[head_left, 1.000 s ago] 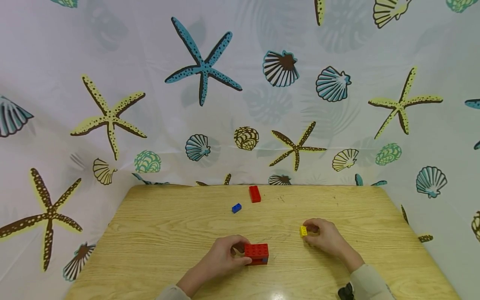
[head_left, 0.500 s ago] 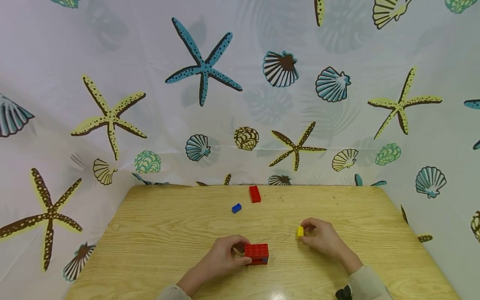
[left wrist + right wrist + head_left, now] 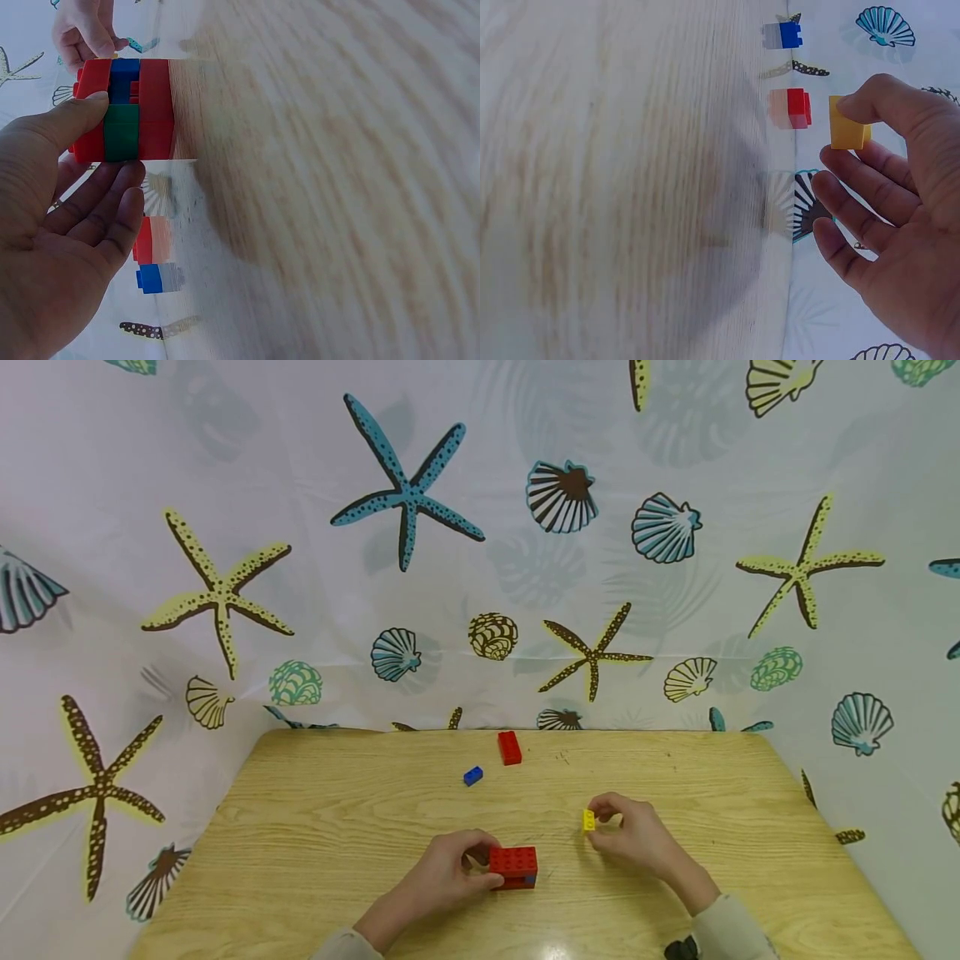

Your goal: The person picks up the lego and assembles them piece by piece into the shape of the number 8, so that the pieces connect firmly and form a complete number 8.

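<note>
The left hand (image 3: 442, 881) grips a block stack (image 3: 513, 867) of red, green and blue bricks standing on the wooden table (image 3: 315, 843), thumb and fingers clamped on its sides. Just beside it, the right hand (image 3: 633, 839) pinches a small yellow brick (image 3: 588, 820) between thumb and fingertips. Beyond both hands, near the table's far edge, lie a loose red brick (image 3: 509, 747) and a blue brick (image 3: 472, 776).

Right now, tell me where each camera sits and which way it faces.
Head: above, facing forward and down at the table; left hand and right hand show.
Left wrist: low, looking along the palm at the red block stack.
Right wrist: low, looking past the fingers pinching the yellow brick.
All three show the loose red brick and blue brick.
</note>
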Action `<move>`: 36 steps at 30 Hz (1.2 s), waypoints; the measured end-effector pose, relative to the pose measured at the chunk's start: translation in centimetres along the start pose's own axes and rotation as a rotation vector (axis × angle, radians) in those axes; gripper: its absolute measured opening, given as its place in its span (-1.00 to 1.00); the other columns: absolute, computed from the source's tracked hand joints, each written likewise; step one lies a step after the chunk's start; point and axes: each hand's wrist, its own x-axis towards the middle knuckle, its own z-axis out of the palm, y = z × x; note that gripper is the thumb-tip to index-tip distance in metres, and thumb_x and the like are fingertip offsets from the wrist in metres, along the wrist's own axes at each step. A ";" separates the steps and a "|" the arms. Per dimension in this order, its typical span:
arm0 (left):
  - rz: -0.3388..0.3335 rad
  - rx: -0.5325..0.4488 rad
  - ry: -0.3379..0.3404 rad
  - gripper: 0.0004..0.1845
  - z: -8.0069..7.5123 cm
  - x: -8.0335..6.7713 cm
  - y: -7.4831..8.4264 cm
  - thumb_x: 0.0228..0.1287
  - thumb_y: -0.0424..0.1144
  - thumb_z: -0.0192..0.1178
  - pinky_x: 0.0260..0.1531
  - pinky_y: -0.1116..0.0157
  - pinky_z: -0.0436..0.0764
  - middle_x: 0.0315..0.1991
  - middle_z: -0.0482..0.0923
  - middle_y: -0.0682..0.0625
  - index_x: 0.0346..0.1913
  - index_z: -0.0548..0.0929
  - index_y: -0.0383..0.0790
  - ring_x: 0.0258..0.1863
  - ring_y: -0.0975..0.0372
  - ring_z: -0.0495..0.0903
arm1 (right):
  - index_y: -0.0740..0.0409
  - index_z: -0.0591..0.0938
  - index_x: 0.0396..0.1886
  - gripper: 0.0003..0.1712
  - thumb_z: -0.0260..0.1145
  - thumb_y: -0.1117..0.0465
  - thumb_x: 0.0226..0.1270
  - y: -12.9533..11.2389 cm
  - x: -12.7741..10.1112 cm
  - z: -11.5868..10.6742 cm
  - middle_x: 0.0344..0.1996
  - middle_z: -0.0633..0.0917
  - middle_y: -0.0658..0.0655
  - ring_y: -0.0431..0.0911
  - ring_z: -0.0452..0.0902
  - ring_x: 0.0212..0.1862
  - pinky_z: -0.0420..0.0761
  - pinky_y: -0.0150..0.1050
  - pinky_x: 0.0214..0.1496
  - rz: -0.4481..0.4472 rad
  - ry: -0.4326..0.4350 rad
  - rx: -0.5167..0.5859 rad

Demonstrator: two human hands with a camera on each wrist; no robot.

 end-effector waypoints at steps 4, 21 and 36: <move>0.004 -0.004 0.000 -0.67 0.0 0.0 0.1 0.32 -0.11 0.50 -0.21 0.30 0.67 -0.12 0.76 0.09 0.07 0.74 -0.10 -0.16 0.20 0.73 | 0.08 0.71 0.05 -0.62 0.56 0.16 0.26 -0.4 -0.1 0.1 -0.13 0.81 -0.02 0.02 0.70 -0.02 0.54 -0.23 -0.08 -0.021 -0.015 0.024; 0.013 -0.005 0.006 -0.67 -0.2 0.0 0.6 0.31 -0.12 0.51 -0.23 0.27 0.67 -0.12 0.76 0.03 0.05 0.74 -0.15 -0.16 0.08 0.74 | 0.02 0.71 0.05 -0.65 0.54 0.13 0.29 -2.6 -0.4 1.0 -0.12 0.80 -0.05 0.12 0.71 -0.01 0.60 -0.09 -0.05 -0.082 -0.059 0.070; -0.021 0.009 0.002 -0.68 -0.1 0.0 0.5 0.32 -0.11 0.50 -0.21 0.30 0.67 -0.11 0.76 0.07 0.07 0.74 -0.10 -0.15 0.15 0.74 | -0.04 0.70 0.03 -0.69 0.53 0.10 0.33 -4.2 -0.5 1.8 -0.10 0.77 -0.09 0.06 0.70 -0.01 0.62 -0.09 -0.05 -0.135 -0.107 0.088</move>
